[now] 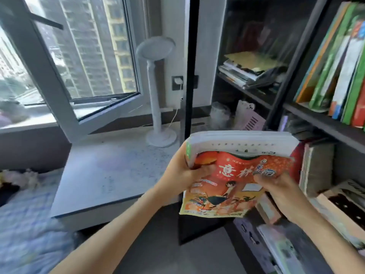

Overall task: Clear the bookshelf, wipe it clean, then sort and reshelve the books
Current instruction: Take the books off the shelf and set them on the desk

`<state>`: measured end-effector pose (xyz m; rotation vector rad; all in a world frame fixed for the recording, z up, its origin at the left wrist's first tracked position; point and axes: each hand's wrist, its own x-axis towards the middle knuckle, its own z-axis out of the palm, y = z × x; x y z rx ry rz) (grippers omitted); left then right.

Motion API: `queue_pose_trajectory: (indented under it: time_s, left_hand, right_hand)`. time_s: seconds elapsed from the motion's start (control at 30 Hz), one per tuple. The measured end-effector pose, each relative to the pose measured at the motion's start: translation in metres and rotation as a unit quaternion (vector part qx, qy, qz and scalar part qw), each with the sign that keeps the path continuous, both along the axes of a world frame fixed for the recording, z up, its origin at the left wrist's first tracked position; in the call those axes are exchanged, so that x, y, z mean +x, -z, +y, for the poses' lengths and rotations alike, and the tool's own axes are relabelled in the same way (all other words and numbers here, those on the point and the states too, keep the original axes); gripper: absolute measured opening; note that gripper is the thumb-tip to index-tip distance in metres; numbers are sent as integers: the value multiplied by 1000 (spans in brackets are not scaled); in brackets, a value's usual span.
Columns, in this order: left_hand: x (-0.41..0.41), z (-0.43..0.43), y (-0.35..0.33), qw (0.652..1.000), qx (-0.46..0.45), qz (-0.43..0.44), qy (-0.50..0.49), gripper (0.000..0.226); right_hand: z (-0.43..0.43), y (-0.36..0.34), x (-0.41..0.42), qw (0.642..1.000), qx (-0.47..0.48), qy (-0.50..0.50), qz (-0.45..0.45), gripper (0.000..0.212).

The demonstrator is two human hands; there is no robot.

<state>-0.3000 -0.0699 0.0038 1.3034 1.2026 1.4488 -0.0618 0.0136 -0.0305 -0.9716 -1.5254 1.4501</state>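
Observation:
I hold a thick stack of books and magazines (237, 143) in front of the dark bookshelf (276, 91). Its front cover is orange-red, with cartoon figures, and it droops toward me. My left hand (183, 175) grips the stack's left edge, fingers curled over the cover. My right hand (280, 192) grips the lower right part, thumb on the cover. Upright green, orange and blue books (335, 72) fill the upper right shelf. A flat pile of books (248, 70) lies on the middle shelf. More books (316, 171) stand and lie on the lower right shelves.
A pale stone windowsill ledge (110, 171) stretches left of the shelf, with a white round-headed lamp (158, 86) standing on it. An open window (79, 56) is behind it. A blue patterned bed cover (25, 224) lies at lower left. A black upright post (189, 95) borders the shelf.

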Motion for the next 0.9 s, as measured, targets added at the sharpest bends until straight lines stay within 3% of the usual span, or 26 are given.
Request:
queue_pose_trajectory:
  time_s: [0.1,0.2,0.3,0.43,0.57,0.9]
  left_hand:
    - [-44,-41,20,995,-41,2,-88,39]
    - [-92,-72,37,981,-73,29,-180,42]
    - [-137,-92,58,962,-108,24,-251,42]
    - [-190,-93,82,945,-137,37,-294,46]
    - [-260,-60,92,945,-130,17,-301,36]
    - [-381,46,152,965,-163,-14,-204,46]
  right_hand:
    - [-24,16,-59,997,-29,-58,35,37]
    - [-46,38,-119,990,-64,-112,48,67]
    - [-57,65,-173,983,-99,-147,55,45]
    - [-51,89,-237,978,-132,-154,46,46]
    - [-21,101,-310,980,-126,-152,36,50]
    - [56,147,-427,985,-169,-45,-15,40]
